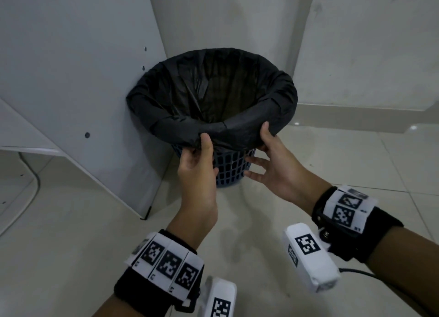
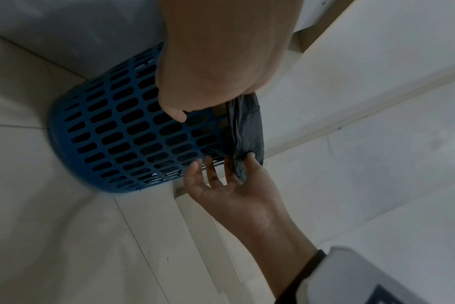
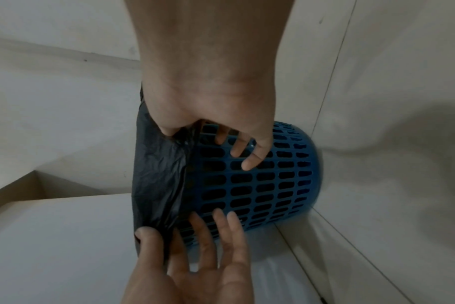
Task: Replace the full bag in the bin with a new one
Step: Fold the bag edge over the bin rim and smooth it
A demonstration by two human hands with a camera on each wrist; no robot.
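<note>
A blue mesh bin (image 1: 231,170) stands on the floor in a corner, lined with a black bag (image 1: 213,91) whose top is folded down over the rim. The bag's inside is dark and shows no contents. My left hand (image 1: 202,148) pinches the folded bag edge at the near rim, thumb on the outside. My right hand (image 1: 261,143) pinches the same edge a little to the right, its other fingers spread against the mesh. The left wrist view shows the bag edge (image 2: 244,131) stretched between both hands. The right wrist view shows the bag (image 3: 159,174) beside the bin wall (image 3: 260,185).
A white cabinet panel (image 1: 83,79) touches the bin on the left. A wall (image 1: 225,15) is close behind, with a skirting board (image 1: 356,117) to the right. Pale floor tiles (image 1: 332,164) lie in front and to the right. A cable (image 1: 35,181) curves under the cabinet.
</note>
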